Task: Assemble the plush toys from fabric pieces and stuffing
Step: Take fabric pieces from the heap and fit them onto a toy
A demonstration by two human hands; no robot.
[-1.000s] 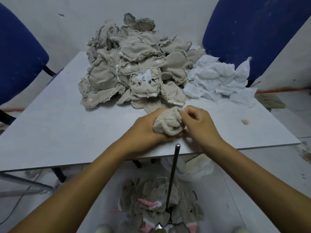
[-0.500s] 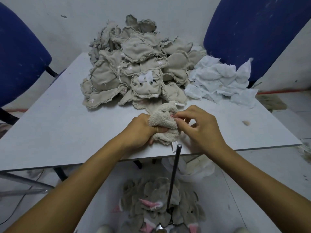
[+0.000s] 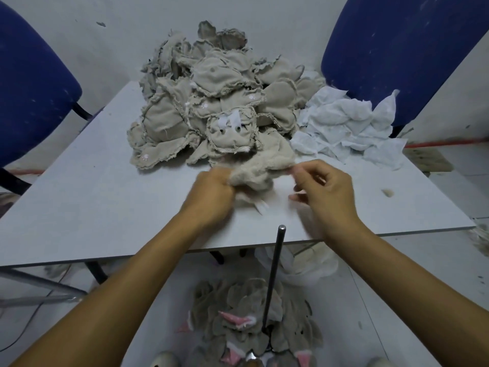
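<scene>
A fuzzy cream plush piece lies stretched over the white table, just in front of the big heap of beige inside-out fabric pieces. My left hand grips its left end in a fist. My right hand pinches its right tip between thumb and forefinger. Both hands are blurred by motion. A dark metal rod stands upright below the table's near edge.
A pile of white fabric scraps lies at the table's right. Blue chairs stand at the left and right. Turned grey plush pieces with pink ears lie on the floor around the rod. A small fluff tuft sits near the right edge.
The plush piece, bunched between both hands a second ago, is now pulled out sideways. My right hand has moved right and my left hand slightly left and away from me.
</scene>
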